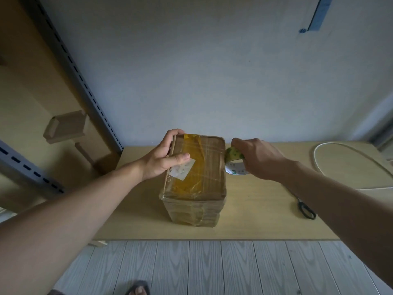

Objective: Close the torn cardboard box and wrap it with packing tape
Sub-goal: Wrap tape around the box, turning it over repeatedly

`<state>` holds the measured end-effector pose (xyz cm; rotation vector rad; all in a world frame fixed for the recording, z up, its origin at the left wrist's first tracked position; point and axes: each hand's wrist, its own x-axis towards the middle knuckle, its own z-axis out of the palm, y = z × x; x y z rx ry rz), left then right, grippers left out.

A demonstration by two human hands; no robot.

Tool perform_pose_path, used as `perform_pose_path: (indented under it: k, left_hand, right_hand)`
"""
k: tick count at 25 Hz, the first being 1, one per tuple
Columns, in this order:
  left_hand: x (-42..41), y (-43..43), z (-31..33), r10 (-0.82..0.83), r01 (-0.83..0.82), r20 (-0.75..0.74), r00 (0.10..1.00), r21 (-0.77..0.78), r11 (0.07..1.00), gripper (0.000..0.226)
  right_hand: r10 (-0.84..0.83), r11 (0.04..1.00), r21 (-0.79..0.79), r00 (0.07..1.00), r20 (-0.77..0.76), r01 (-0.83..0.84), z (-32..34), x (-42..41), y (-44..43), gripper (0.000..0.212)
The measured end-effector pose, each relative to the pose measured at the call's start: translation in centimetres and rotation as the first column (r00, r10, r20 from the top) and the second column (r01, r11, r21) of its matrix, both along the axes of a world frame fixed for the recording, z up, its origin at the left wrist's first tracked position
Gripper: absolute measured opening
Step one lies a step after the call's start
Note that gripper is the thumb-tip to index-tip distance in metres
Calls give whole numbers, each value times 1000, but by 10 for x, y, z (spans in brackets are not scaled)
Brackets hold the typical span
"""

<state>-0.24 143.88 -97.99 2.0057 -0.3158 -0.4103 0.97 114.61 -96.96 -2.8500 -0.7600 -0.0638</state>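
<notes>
A brown cardboard box [204,167] stands closed on the low wooden table [265,209]. Yellow and clear tape bands cross its top and sides, and a white label sits near its left edge. My left hand [163,158] grips the box's far left corner, thumb lying on the top by the label. My right hand [257,158] holds a roll of packing tape [234,161] against the box's right upper edge, fingers curled round the roll. A clear strip runs from the roll onto the box top.
Black scissors [306,209] lie on the table at the right. A white cord [331,154] loops across the table's far right. A slotted metal shelf upright [85,90] and cardboard pieces [66,128] stand at the left. Grey floorboards lie below the table's front edge.
</notes>
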Motion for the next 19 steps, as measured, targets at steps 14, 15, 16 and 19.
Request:
perform_pose_path:
  k: [14, 15, 16, 19]
  left_hand:
    - [-6, -103, 47, 146, -210, 151, 978, 732, 648, 100]
    - [-5, -97, 48, 158, -218, 150, 976, 682, 699, 97]
    - [-4, -90, 46, 187, -230, 134, 973, 603, 764, 97]
    - [-6, -69, 33, 276, -268, -12, 961, 207, 941, 100]
  right_hand:
    - [-91, 976, 202, 995, 30, 83, -3, -7, -6, 27]
    - [-125, 940, 325, 991, 40, 106, -1, -10, -8, 28]
    - [-166, 883, 451, 985, 41, 130, 2, -11, -7, 26]
    - [-250, 703, 683, 968, -24, 198, 15, -7, -1, 21]
